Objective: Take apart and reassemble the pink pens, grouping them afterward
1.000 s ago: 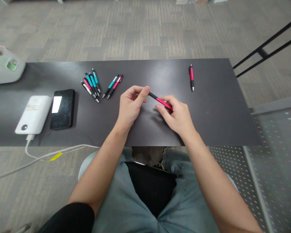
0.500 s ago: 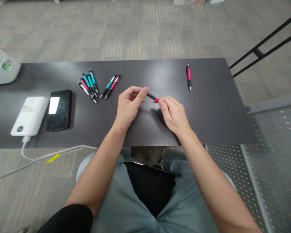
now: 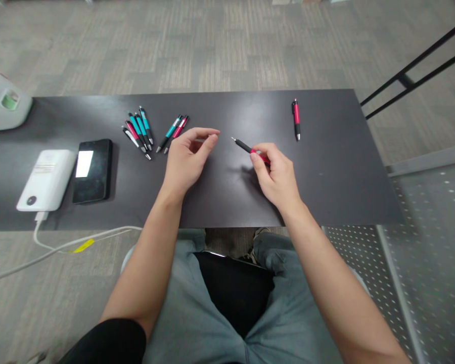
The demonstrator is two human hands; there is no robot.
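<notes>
A red ballpoint pen (image 3: 244,146) with a black grip is held by my right hand (image 3: 277,172), pinched between thumb and fingers above the table. Its silver tip points left and slightly away from me. My left hand (image 3: 187,156) hovers to the left of that tip, thumb and fingers loosely curved and a little apart, holding nothing. Close behind it lie a teal pen (image 3: 169,133) and another red pen (image 3: 181,126), the red one partly covered by the hand. Further right on the table rests a single red pen (image 3: 296,120), tip toward me.
Several teal, red and white pens (image 3: 139,129) lie grouped at the left. A black phone-like device (image 3: 93,184) and a white power bank (image 3: 45,179) with a white cable sit nearer me on the dark table (image 3: 345,187). A white plastic container (image 3: 7,114) stands far left.
My left hand has let go of the pen's tip end and moved left. The pen stays in my right hand, its silver tip now exposed.
</notes>
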